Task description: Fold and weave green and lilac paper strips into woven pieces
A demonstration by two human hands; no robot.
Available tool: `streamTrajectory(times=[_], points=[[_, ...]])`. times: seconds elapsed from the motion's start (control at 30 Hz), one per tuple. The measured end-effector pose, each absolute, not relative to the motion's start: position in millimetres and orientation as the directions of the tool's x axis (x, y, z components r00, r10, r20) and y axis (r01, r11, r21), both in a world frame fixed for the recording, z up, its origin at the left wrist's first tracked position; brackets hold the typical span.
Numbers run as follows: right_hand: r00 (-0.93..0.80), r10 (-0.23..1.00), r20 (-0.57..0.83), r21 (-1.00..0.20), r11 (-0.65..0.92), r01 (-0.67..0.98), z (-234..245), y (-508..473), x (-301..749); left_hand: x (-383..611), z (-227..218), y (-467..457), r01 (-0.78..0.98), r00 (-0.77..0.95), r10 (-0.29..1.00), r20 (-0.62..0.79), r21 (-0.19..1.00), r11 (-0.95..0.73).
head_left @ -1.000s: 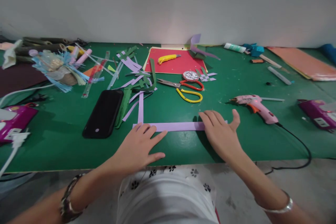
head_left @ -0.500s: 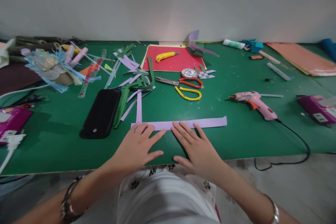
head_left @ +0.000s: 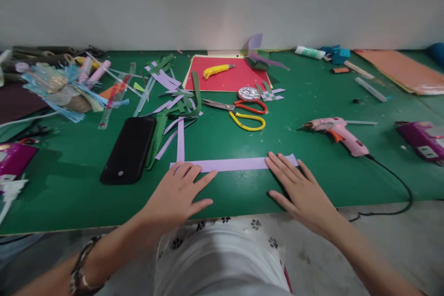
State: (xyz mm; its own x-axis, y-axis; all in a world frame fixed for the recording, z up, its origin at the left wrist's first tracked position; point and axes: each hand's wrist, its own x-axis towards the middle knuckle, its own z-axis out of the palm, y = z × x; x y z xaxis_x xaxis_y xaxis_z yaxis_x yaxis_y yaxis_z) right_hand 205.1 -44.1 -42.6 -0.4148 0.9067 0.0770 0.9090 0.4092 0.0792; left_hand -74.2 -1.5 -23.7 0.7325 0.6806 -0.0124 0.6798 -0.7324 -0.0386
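Note:
A long purple paper strip point(head_left: 236, 164) lies flat across the front of the green table. My left hand point(head_left: 178, 189) is spread over its left end, fingertips pressing on the paper. Near the right end, my right hand point(head_left: 300, 189) rests with straight fingers on the strip. Another, narrower purple strip point(head_left: 181, 138) runs away from me just beyond my left fingers. Scissors point(head_left: 232, 108) with one red and one yellow handle lie farther back, blades slightly parted. Left of my left hand is a black phone point(head_left: 129, 150).
A pink glue gun point(head_left: 342, 135) with a black cord lies at right. Green and purple paper strips point(head_left: 173, 101) are heaped behind the phone. A yellow cutter point(head_left: 218, 71) sits on red paper point(head_left: 222, 84). A purple power box point(head_left: 423, 141) stands at far right.
My right hand has slid rightward along the purple strip, from its middle to near its right end. My left hand stays on the left end.

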Motion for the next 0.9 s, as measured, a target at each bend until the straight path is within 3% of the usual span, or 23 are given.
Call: streamTrajectory(times=[0.23,0.4,0.57,0.73,0.9], points=[[-0.351,0.934,0.074,0.091,0.344,0.935,-41,-50,224,-76,-24,0,0.656,0.754,0.657,0.007,-0.048,-0.753],[-0.355,0.933,0.062,0.042,0.353,0.935,-39,-47,226,-68,-16,17,0.576,0.807,0.586,-0.074,-0.124,-0.808],[-0.322,0.946,0.026,-0.010,0.322,0.947,-37,-43,226,-43,-19,36,0.551,0.833,0.553,-0.006,-0.063,-0.832],[-0.322,0.938,0.130,0.028,0.321,0.947,-32,-33,205,-12,-23,43,0.476,0.879,0.475,0.027,-0.099,-0.874],[-0.452,0.861,0.233,0.075,0.447,0.891,-27,-8,185,2,-18,43,0.440,0.894,0.448,-0.009,-0.171,-0.882]])
